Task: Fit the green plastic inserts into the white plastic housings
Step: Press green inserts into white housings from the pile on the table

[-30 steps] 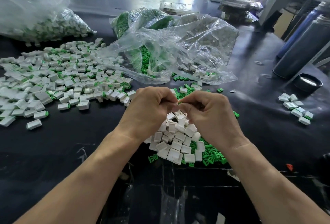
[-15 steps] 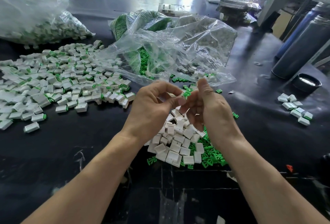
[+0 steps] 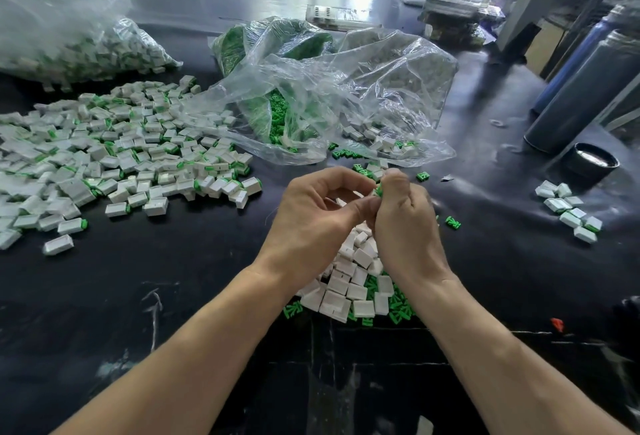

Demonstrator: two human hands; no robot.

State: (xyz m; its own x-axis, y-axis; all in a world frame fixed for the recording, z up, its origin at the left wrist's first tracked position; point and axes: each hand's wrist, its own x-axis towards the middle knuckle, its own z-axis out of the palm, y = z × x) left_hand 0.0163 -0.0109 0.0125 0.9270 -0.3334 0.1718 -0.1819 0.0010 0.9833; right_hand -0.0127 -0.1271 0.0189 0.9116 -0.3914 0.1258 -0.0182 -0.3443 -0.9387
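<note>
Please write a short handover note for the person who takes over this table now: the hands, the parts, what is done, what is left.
Right hand: pinches a green insert at its fingertips.
Left hand: fingers curled, meeting the right hand; what it holds is hidden.
Empty white housings and loose inserts lie in a heap under the hands.
Done: large pile of fitted pieces on the left, a small group on the right.
Left: the heap, plus more parts in the open clear bag.

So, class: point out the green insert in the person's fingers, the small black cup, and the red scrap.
green insert point(image 3: 379, 190), head view, its visible green tip.
small black cup point(image 3: 593, 160), head view, its rim.
red scrap point(image 3: 557, 323), head view, its middle.
</note>
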